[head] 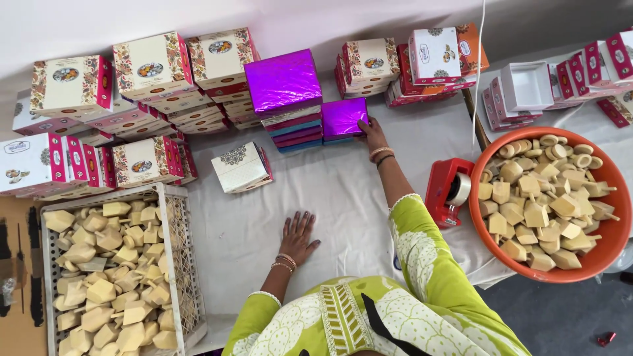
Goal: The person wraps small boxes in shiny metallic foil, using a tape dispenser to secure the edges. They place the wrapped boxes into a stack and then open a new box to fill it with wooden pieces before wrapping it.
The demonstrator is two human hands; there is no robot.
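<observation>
A person in a green patterned top leans over a counter (343, 191) covered with a white cloth, seen from above. The right hand (373, 134) reaches far forward, and its fingers touch the near right edge of a small shiny purple box (343, 117); whether the grip is closed on the box cannot be told. That box tops a short stack just right of a taller stack capped by a larger purple box (283, 80). The left hand (298, 236) lies flat on the cloth near the body, fingers spread, grip released and holding nothing.

A single white box with a dark pattern (241, 167) sits alone on the cloth between the two hands. Stacks of white and pink printed boxes (119, 99) fill the far left of the counter. At the near left, a white plastic crate (181, 264) holds pale tan moulded pieces. To the right stand a red tape dispenser (448, 191) and an orange tub (603, 257) heaped with similar tan pieces.
</observation>
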